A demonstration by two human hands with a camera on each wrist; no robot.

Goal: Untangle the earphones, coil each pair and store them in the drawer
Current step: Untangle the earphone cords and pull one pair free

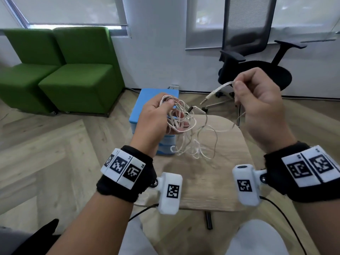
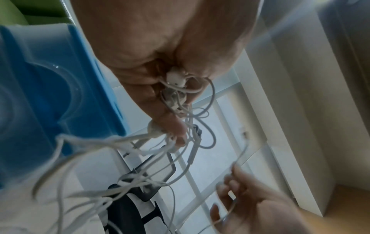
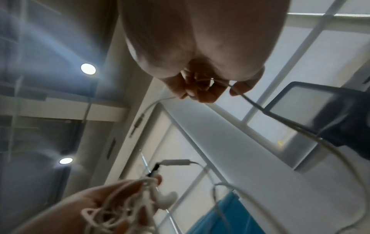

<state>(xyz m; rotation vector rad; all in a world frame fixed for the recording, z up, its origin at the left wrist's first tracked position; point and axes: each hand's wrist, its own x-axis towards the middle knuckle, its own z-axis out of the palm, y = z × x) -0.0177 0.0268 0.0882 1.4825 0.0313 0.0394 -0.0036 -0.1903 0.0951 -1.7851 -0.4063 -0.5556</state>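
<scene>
Left hand [image 1: 159,117] raised above the table, fingers and thumb curled round a tangled bundle of white earphones [image 1: 181,126]; loose loops hang from the fist, the lowest near or on the tabletop. Right hand [image 1: 261,107] held higher and apart from the left, thumb and forefinger pinching one cable [image 1: 223,86] just behind its jack plug [image 1: 207,98], which points down-left toward the bundle. Head view alone gives the layout: small wooden table [image 1: 211,181] below both hands, blue drawer unit [image 1: 147,111] on the floor just beyond its far-left edge, drawers appearing closed though largely hidden by the left hand. Left wrist view adds an earbud [image 2: 176,77] pressed into the palm and a second one lower among the fingers, both invisible from above. Right wrist view shows the pinched cable running back through the curled fingers, plus an inline remote [image 3: 176,162] standing out above the bundle. Beyond: two green seats [image 1: 60,70], black office chair [image 1: 255,57].
</scene>
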